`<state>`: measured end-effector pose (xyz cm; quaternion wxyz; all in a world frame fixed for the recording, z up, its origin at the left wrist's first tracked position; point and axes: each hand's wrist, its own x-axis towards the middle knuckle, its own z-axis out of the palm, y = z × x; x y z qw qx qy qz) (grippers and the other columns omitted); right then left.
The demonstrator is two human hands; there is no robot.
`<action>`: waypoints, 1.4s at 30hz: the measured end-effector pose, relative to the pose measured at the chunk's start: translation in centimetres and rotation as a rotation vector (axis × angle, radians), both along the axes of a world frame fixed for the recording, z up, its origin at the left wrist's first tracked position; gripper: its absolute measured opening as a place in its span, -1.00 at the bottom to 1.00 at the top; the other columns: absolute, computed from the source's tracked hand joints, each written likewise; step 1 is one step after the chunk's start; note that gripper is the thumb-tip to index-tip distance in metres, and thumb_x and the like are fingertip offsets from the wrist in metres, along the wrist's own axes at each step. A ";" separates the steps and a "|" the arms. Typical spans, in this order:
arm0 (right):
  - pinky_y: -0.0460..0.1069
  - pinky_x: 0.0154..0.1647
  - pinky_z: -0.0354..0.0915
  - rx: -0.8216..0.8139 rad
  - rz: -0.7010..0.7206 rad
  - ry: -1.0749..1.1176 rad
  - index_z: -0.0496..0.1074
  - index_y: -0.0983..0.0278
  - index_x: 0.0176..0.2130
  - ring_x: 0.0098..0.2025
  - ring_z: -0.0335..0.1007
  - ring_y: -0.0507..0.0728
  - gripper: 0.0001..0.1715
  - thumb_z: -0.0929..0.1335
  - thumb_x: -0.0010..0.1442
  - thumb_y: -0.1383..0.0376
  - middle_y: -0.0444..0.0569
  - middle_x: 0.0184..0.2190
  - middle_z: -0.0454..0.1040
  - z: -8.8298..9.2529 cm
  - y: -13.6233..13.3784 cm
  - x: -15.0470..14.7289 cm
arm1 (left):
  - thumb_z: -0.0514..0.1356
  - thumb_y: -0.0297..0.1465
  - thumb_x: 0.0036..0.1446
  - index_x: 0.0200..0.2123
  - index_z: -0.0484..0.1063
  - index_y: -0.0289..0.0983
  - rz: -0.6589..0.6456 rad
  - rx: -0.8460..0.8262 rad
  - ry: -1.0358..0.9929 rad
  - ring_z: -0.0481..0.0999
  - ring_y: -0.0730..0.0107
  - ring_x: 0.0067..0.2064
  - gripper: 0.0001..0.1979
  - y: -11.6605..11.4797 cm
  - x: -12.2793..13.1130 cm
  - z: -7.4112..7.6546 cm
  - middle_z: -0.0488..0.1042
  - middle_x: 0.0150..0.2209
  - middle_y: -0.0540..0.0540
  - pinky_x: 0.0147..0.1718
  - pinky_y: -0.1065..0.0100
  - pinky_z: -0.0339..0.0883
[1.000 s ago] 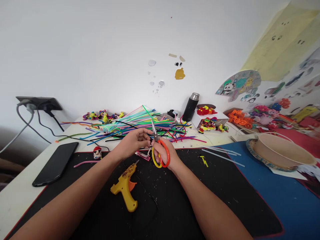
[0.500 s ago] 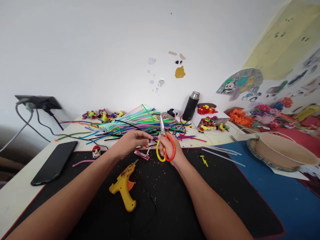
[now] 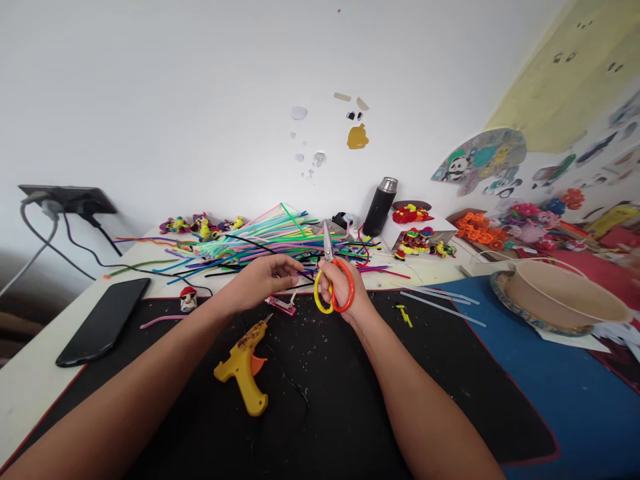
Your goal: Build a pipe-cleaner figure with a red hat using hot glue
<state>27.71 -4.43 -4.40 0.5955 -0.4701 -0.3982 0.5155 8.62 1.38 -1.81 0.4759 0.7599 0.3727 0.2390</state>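
My right hand (image 3: 345,293) grips a pair of scissors (image 3: 333,283) with one yellow and one orange loop, blades pointing up and closed. My left hand (image 3: 263,280) is just to the left of it, fingers pinched on a thin black pipe cleaner (image 3: 299,271) that runs toward the blades. Both hands hover over the far edge of a black mat (image 3: 325,400). Behind them lies a heap of coloured pipe cleaners (image 3: 260,243).
A yellow glue gun (image 3: 243,367) lies on the mat near my left forearm, with a pink lighter (image 3: 281,305) by it. A black phone (image 3: 103,320) lies left. A small figure (image 3: 188,299), black flask (image 3: 380,207), craft figures (image 3: 425,245) and a round basket (image 3: 560,297) stand around.
The scissors swung from leaning left to upright and shifted right, away from my left hand. The hands drew slightly apart. The view tilted a little.
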 end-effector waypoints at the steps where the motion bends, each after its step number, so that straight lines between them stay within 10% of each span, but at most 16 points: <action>1: -0.13 -0.72 0.05 -0.001 0.011 -0.005 0.33 0.22 -0.36 -0.74 0.16 -0.03 -0.73 0.40 0.18 0.11 -0.28 -0.70 0.27 0.0 0.0 0.0 | 0.36 -0.11 0.04 -0.05 0.57 -0.26 0.016 0.034 0.005 0.58 0.20 -0.21 -0.54 0.0 0.2 0.1 0.62 -0.24 -0.10 -0.23 0.27 0.45; 19: -0.12 -0.73 0.08 0.036 -0.020 0.059 0.35 0.22 -0.35 -0.75 0.17 -0.03 -0.74 0.42 0.17 0.12 -0.29 -0.70 0.28 0.3 0.0 0.4 | 0.29 -0.17 0.10 -0.35 0.62 -0.21 -0.012 0.193 0.279 0.54 0.26 -0.38 -0.76 0.5 1.3 1.4 0.63 -0.43 0.00 -0.37 0.35 0.31; 22: -0.12 -0.74 0.06 0.043 -0.181 0.161 0.31 0.21 -0.38 -0.74 0.12 -0.04 -0.70 0.45 0.11 0.11 -0.28 -0.69 0.26 1.0 0.6 2.5 | 0.28 -0.18 0.13 -0.33 0.60 -0.22 0.149 0.211 0.232 0.58 0.24 -0.27 -0.77 1.4 -2.1 3.7 0.66 -0.37 0.01 -0.19 0.29 0.39; 28: -0.13 -0.72 0.06 0.080 -0.438 0.330 0.22 0.19 -0.40 -0.71 0.10 -0.05 -0.67 0.43 0.08 0.13 -0.31 -0.67 0.19 1.2 1.9 6.8 | 0.35 -0.32 -0.01 -0.30 0.52 -0.32 0.961 0.447 -0.399 0.47 0.50 -0.30 -0.77 3.4 -9.3 7.2 0.65 -0.11 -0.06 -0.12 0.31 0.43; 30: -0.13 -0.71 0.05 0.075 -0.427 0.336 0.21 0.19 -0.40 -0.71 0.10 -0.06 -0.68 0.43 0.08 0.13 -0.32 -0.67 0.18 1.0 2.0 6.7 | 0.38 -0.28 -0.02 -0.32 0.55 -0.30 0.833 0.353 -0.223 0.49 0.43 -0.28 -0.77 2.4 -8.7 6.4 0.66 -0.13 -0.05 -0.09 0.28 0.43; 35: -0.13 -0.72 0.03 0.049 -0.336 0.300 0.22 0.20 -0.43 -0.72 0.10 -0.05 -0.67 0.44 0.06 0.13 -0.31 -0.69 0.20 0.7 1.7 4.5 | 0.30 -0.16 0.09 -0.36 0.63 -0.20 -0.064 0.102 0.267 0.59 0.22 -0.31 -0.76 -1.8 -1.4 1.3 0.66 -0.36 -0.06 -0.24 0.29 0.42; 42: -0.13 -0.76 0.01 0.013 -0.288 0.259 0.28 0.22 -0.44 -0.74 0.12 -0.06 -0.72 0.44 0.09 0.17 -0.28 -0.69 0.24 0.1 1.5 3.8 | 0.20 -0.42 0.05 -0.40 0.60 -0.20 -0.285 0.082 0.269 0.55 0.32 -0.45 -0.86 -3.0 5.4 -2.0 0.61 -0.47 -0.01 -0.44 0.40 0.30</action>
